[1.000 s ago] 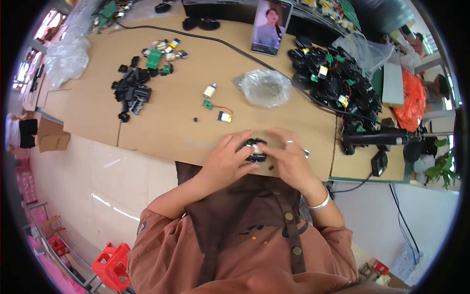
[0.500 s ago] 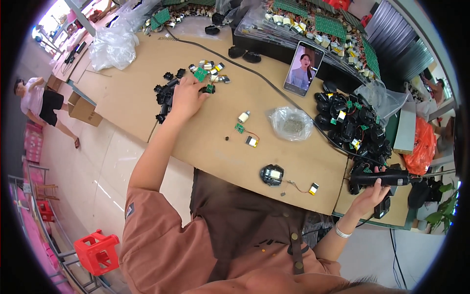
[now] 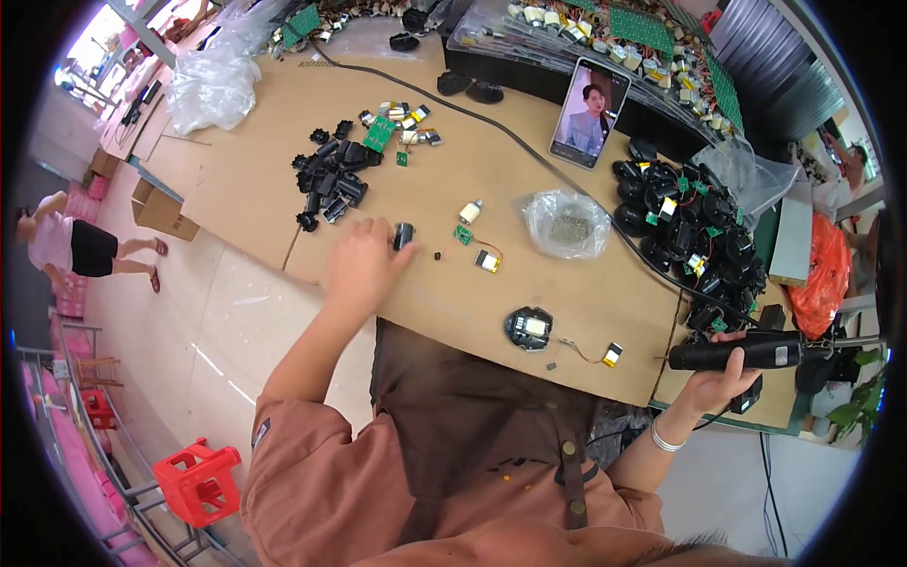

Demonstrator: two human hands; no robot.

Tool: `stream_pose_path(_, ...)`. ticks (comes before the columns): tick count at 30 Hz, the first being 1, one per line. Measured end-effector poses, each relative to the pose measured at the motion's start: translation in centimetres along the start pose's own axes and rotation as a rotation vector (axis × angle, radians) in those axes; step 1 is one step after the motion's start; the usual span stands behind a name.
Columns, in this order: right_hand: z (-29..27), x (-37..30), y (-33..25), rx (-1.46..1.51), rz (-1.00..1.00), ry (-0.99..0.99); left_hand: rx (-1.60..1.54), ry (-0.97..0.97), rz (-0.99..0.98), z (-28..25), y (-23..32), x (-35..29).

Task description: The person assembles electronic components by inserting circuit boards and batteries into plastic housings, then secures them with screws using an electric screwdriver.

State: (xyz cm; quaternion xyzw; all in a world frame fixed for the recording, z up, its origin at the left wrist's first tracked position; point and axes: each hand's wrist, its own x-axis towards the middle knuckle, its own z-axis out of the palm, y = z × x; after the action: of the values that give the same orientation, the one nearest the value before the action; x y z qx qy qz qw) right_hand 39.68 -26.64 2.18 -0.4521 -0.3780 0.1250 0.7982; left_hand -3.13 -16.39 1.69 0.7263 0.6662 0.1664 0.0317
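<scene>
Between the fingertips of my left hand is a small black cylindrical part, just above the cardboard-covered table. My right hand is wrapped round a black electric screwdriver at the table's right end. Beyond my left hand lies a pile of black plastic parts. To the right of the held part are a white motor-like piece, a green circuit board and a wired battery. Nearer to me sits an open black housing, wired to another small battery.
A clear plastic bag of small parts lies mid-table. Behind it leans a phone. Black housings are heaped at the right, and a black cable crosses the table. A person stands at the far left.
My left hand has come back toward me from the pile, now holding the small black cylindrical part. My right hand keeps the screwdriver, slightly shifted. The person at left has moved.
</scene>
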Motion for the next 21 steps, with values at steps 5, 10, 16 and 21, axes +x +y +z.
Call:
stream_pose_path(5, 1.8, -0.4, -1.4, 0.138, 0.022, -0.188, -0.216, -0.08, 0.025, -1.0, -0.3, -1.8)
stream_pose_path(10, 3.5, -0.6, -2.6, 0.433, 0.167, -0.254, -0.358, -0.115, 0.434, -0.5, -2.1, -0.3)
stream_pose_path(16, 3.7, -0.9, -2.8, 0.701, 0.274, -0.367, -0.404, -0.114, 0.326, -0.8, -0.1, -1.6)
stream_pose_path(21, 5.4, -2.0, -3.2, 0.623, 0.262, -0.42, -0.565, -0.052, 0.574, 0.5, 7.3, -3.2)
